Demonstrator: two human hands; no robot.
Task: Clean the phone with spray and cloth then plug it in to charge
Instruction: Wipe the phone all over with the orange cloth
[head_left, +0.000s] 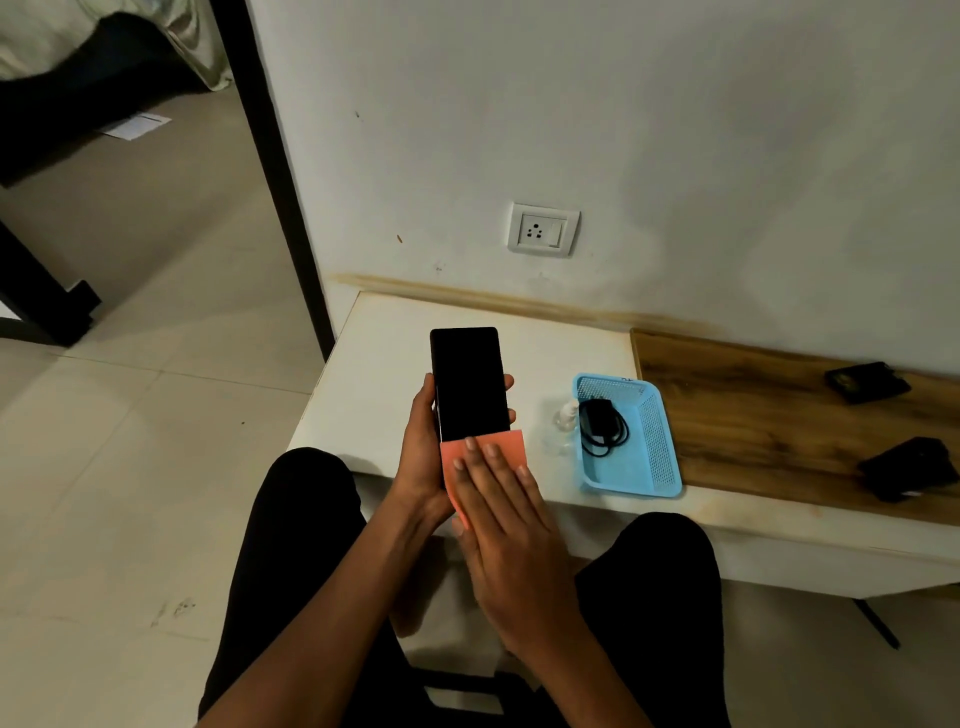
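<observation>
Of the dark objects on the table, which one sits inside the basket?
The black charger with its coiled cable, lying in the blue basket. The other two dark objects lie bare on the wooden section to the right.

The low desk (395, 332) before me stands against a white wall (675, 130) with a brownish stain (493, 299) along their joint. Its left part is white; its right part is a wood-grain panel (753, 415). A blue mesh basket (670, 441) sits near the front edge, just left of that panel. On the panel lie two small black objects, too dim to name: one (866, 382) near the back edge, one (906, 467) nearer the front. My knees in black trousers (291, 545) flank the desk's front. Left of the desk runs a dark door frame (275, 156) – beyond it, pale floor tiles (130, 441) and a sheet of paper (136, 126).
</observation>
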